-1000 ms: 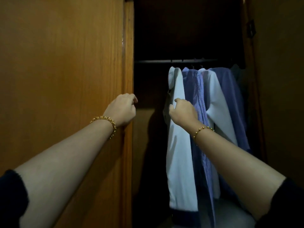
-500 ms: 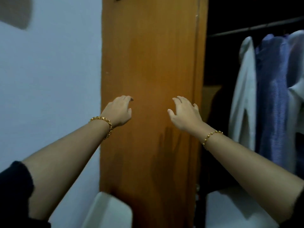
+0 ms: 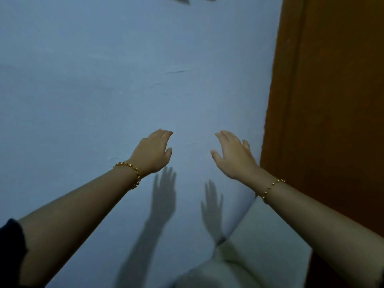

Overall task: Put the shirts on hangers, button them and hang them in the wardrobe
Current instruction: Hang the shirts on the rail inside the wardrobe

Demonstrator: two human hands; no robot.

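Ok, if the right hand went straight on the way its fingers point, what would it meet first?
Probably the pale blue wall, though depth is unclear: nothing shows between it and the right hand. The wooden wardrobe panel stands right of that line.

This is a room in a home, most likely a bedroom. A plain wall (image 3: 104,80), painted pale blue, fills most of the view. Its plaster is a little uneven, with small scuffs and ridges in the paint. Along the right edge stands the tall side of a wardrobe (image 3: 332,100), flat orange-brown wood with a long upright seam, set close against the wall. Low down, between the two, sits a smooth white thing (image 3: 264,242) with rounded corners; what it is cannot be told. The light is dim and household-soft, and it throws grey shadows (image 3: 164,196) on the paint.
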